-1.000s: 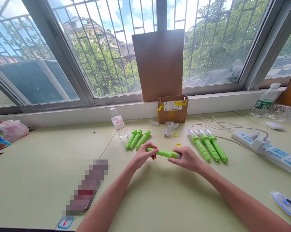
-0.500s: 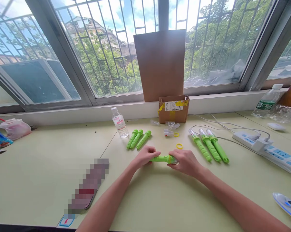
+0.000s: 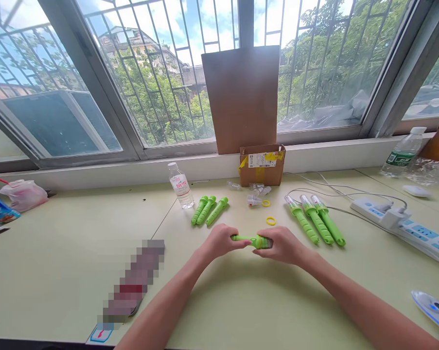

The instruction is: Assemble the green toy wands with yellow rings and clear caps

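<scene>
- The left hand (image 3: pixel 222 241) is closed around the plain green end of a green plastic stick (image 3: pixel 254 241), with the thumb laid along it.
- The right hand (image 3: pixel 283 244) is clamped on the other end of this same stick, where a clear ridged part shows; its tip is hidden by the fingers.
- The held stick is lying nearly level between the two hands, above the near middle of the table (image 3: pixel 259 301); whether it touches the surface, I cannot tell.
- Beyond the left hand, three green handles (image 3: pixel 205 210) lie side by side at a slant, the right one a little apart from the other two.
- Beyond the right hand, to its right, there are three capped green sticks (image 3: pixel 317 221), with their clear ends pointing away from the person.
- Two yellow rings (image 3: pixel 271 224) lie beyond the held stick; the farther one is just beside some clear plastic caps (image 3: pixel 254 200).
- Behind these caps stands a small cardboard box (image 3: pixel 257 174) with yellow tape.
- A water bottle (image 3: pixel 182 187) stands upright near the three handles, and at the right a white power strip (image 3: pixel 419 232) holds plugs.
</scene>
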Action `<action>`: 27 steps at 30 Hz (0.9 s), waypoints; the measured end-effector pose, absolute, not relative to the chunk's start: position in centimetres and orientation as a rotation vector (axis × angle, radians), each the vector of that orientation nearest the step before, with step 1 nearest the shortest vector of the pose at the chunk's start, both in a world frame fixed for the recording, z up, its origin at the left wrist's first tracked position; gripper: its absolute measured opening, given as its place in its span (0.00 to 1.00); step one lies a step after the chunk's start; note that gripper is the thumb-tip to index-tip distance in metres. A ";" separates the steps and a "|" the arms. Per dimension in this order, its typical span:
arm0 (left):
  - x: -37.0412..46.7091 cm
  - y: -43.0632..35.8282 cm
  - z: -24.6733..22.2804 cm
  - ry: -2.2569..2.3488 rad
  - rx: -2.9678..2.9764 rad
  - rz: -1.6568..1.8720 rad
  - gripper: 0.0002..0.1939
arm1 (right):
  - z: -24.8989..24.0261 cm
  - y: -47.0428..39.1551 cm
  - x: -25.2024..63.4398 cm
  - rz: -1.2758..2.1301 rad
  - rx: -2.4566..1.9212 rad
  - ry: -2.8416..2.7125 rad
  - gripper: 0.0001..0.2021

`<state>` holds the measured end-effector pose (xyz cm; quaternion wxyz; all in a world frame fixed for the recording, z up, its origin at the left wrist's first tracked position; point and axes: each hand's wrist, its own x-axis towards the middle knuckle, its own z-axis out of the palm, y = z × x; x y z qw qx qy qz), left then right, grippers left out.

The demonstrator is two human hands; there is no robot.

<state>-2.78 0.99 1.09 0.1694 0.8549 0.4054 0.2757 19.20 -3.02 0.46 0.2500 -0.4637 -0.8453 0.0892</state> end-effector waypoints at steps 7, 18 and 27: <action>-2.6 0.8 0.8 1.144 2.553 0.911 0.26 | 0.4 -2.5 19.8 0.365 -1.268 -2.300 0.13; -2.3 0.5 1.1 1.361 2.758 0.585 0.23 | -0.4 -2.1 19.9 -0.584 -1.030 -2.265 0.08; -2.5 0.4 1.0 1.300 3.034 0.483 0.24 | -0.2 -2.5 20.0 -0.352 -1.101 -2.312 0.09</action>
